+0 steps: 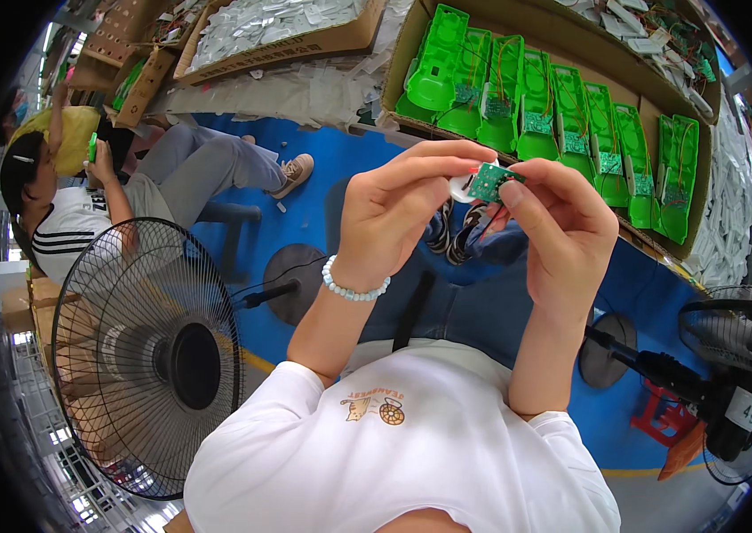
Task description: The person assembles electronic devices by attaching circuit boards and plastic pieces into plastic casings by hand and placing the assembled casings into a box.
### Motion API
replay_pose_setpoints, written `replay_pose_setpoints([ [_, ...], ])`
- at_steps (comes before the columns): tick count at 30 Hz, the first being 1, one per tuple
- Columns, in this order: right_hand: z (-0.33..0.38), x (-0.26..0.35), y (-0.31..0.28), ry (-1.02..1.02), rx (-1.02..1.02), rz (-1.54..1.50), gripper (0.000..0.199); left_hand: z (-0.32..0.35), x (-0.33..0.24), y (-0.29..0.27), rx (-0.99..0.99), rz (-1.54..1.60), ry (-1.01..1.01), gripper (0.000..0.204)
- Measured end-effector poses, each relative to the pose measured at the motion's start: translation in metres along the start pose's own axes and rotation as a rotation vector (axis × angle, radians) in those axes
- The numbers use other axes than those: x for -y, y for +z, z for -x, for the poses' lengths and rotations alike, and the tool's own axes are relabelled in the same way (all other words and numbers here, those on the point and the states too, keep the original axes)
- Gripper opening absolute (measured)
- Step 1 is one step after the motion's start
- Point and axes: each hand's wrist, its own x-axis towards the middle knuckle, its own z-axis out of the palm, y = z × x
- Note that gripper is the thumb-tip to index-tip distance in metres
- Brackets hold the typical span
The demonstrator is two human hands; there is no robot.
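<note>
Small green circuit board (493,181) | pinched by left hand (393,213) and right hand (562,226) with white round part (462,187) | step: seemingly joining them | next: probably careful alignment

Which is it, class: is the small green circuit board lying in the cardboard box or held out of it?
Out of it. The green circuit board is pinched between the left hand and right hand, in front of the cardboard box.
</note>
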Motion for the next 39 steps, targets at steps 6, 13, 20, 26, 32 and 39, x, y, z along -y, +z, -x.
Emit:
replay_pose_setpoints([
  [6,0.000,-0.003,-0.010,0.065,0.021,-0.030,0.018,-0.003,0.009,0.005,-0.036,0.158,-0.063,0.043],
  [13,0.001,-0.010,-0.018,0.081,0.030,-0.035,0.018,-0.002,0.021,0.002,0.035,0.265,-0.076,0.049],
  [20,0.004,-0.013,-0.014,0.080,-0.018,0.047,0.016,0.002,0.013,0.004,-0.093,0.009,-0.054,0.046],
  [26,0.007,-0.013,-0.013,0.027,-0.055,0.129,0.017,0.003,0.013,0.008,-0.141,-0.028,-0.045,0.045],
  [32,0.012,-0.005,-0.011,-0.039,-0.079,0.266,0.015,0.004,0.015,0.010,-0.137,-0.059,-0.034,0.043],
  [39,0.015,0.002,-0.008,-0.119,-0.075,0.463,0.012,0.007,0.016,0.011,-0.136,-0.172,-0.004,0.034],
])
